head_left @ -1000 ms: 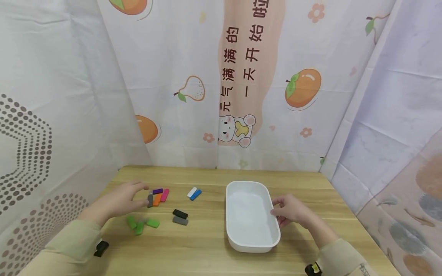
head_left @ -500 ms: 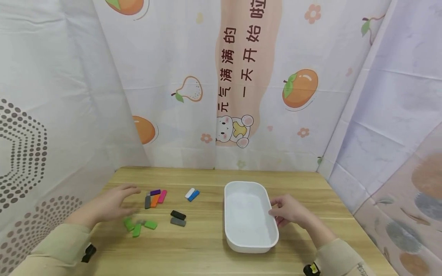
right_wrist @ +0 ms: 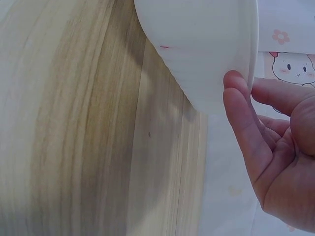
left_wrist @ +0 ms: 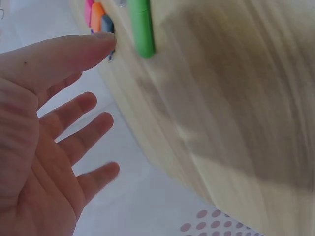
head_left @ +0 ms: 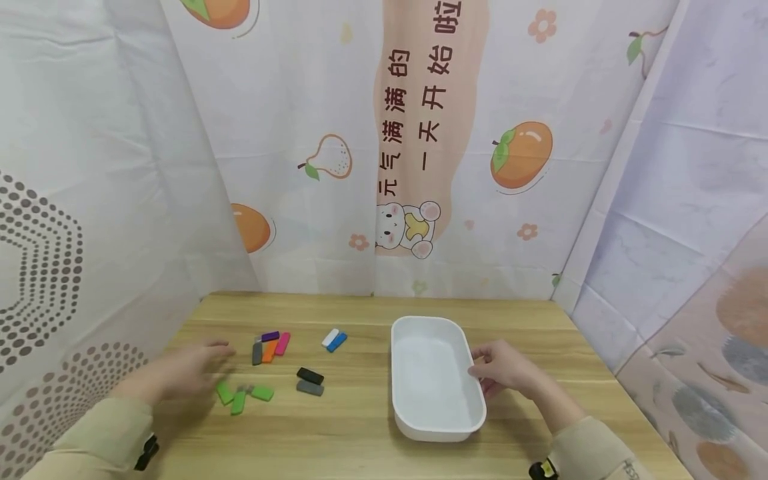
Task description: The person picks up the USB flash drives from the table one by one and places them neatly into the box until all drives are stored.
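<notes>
Tub [head_left: 437,373]: white and oblong, upright on the worktop [head_left: 336,440], right of its middle, long sides running from the far edge towards the near edge; from the right wrist I can make out a small red mark on its outer wall.
Right hand [head_left: 501,367]: pinching the tub's rim on the side facing the worktop's right edge, digits on both faces of the wall.
Left hand [head_left: 187,370]: fingers spread wide and loose near the left edge, just beside the green sticks [head_left: 238,402]; a little blurred from the head.
Green trio: lying in a loose fan, ends close together.
Towards the far left corner: grey stick [head_left: 257,353], orange stick [head_left: 271,351] and pink stick [head_left: 283,343] side by side, purple stick [head_left: 271,337] lying crosswise behind the first two.
Nearer the far edge: white stick [head_left: 331,338] and blue stick [head_left: 337,342], a slanting pair.
Left of the middle: black stick [head_left: 310,376] with a second grey stick [head_left: 310,387] alongside.
Sleeves [head_left: 102,427]: beige, coming in over the near corners.
Curtain [head_left: 300,80]: behind the far edge, printed with fruit and brown lettering.
</notes>
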Demonstrator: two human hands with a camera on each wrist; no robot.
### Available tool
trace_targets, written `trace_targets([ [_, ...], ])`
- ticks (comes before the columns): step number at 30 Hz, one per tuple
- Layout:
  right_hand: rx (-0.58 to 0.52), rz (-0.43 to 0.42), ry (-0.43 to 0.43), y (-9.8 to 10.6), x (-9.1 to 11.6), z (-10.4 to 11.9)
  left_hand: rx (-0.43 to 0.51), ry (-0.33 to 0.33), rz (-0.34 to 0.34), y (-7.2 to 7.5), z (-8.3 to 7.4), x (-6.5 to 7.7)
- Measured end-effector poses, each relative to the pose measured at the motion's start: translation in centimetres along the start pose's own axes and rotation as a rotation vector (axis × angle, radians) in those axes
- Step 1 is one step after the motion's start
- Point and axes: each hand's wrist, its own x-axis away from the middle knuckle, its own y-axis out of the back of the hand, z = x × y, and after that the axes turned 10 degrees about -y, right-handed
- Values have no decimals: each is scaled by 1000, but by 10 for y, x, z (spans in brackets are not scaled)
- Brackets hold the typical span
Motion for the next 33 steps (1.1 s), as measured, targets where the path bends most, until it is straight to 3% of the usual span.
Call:
trace_targets([
  [4,-1,7,3,1,1,1,79,70,52,-6,3,2],
  [7,-2,10,5,2,1,1,94,84,66,-10,5,3],
  [20,11,-4,11,4,0,-3,89,10,73,-21,22,-2],
  [33,-2,-19,3,1,1,-1,92,5,62,-26,30,-2],
])
